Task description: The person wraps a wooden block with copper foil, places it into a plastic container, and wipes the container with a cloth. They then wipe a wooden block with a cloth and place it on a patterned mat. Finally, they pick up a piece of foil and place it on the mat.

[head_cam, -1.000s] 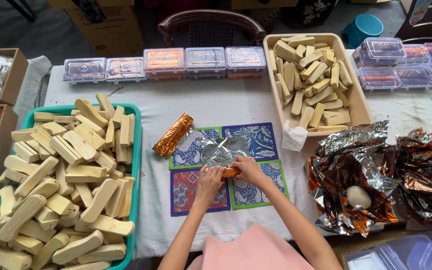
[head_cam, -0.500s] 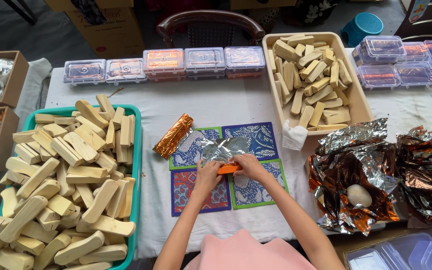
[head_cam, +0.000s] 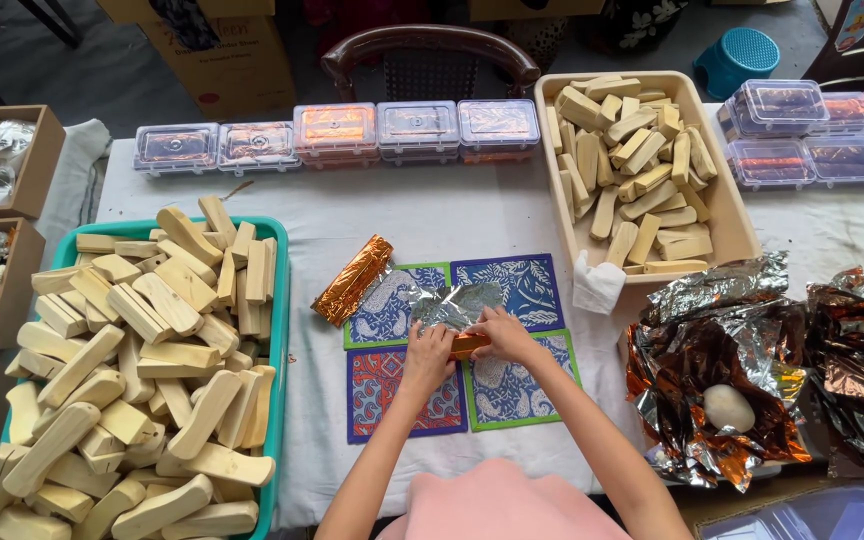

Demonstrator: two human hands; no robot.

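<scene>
I see my left hand (head_cam: 425, 358) and right hand (head_cam: 504, 336) over the patterned square mats (head_cam: 522, 285), a teal tray of wooden blocks (head_cam: 278, 330) to their left, crumpled foil sheets (head_cam: 722, 330) right, lidded plastic boxes (head_cam: 417, 125) behind.

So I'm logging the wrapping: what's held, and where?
Both hands, left hand and right hand, hold a foil-wrapped block by its two ends.

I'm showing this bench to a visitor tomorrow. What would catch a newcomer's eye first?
Probably the green tray at the left, heaped with pale wooden blocks. Next, the crumpled copper and silver foil at the right. In the middle, the left hand and right hand press foil around a small block on patterned mats.
</scene>
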